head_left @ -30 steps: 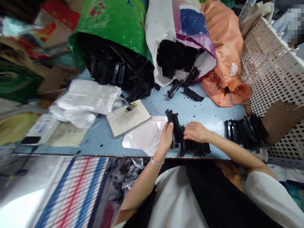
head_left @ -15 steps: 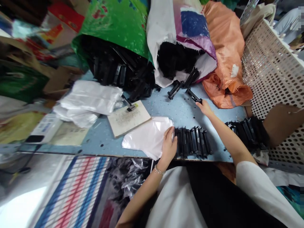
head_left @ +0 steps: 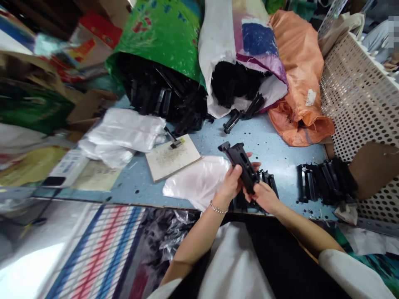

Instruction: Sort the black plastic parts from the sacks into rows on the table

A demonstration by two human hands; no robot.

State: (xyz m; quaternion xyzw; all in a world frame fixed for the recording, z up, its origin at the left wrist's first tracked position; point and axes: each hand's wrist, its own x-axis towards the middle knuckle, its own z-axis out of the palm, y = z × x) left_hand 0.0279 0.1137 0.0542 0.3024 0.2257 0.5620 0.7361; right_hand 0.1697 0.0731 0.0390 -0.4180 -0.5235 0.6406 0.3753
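A long black plastic part (head_left: 241,162) with slots along it is held at a slant above the table edge. My left hand (head_left: 231,182) is closed round its side, thumb on top and fingertips showing beyond it. The near end of the part is gripped by my right hand (head_left: 264,197). Beneath both hands lies a row of similar black parts (head_left: 268,182), mostly hidden by them. Just left of my left hand, a thin white plastic sheet or bag (head_left: 195,179) lies flat, partly over the edge.
A green sack (head_left: 168,41) and a white-purple sack (head_left: 218,37) spill black parts at the back. An orange sack (head_left: 301,62) and a perforated crate (head_left: 361,91) stand right. More black parts (head_left: 327,180) sit near the crate. Left are a pale board (head_left: 173,160) and stacked plastic bags (head_left: 124,128).
My right hand has brought the black part from the back of the table toward me. My left hand has left the white plastic and closed on the part too.
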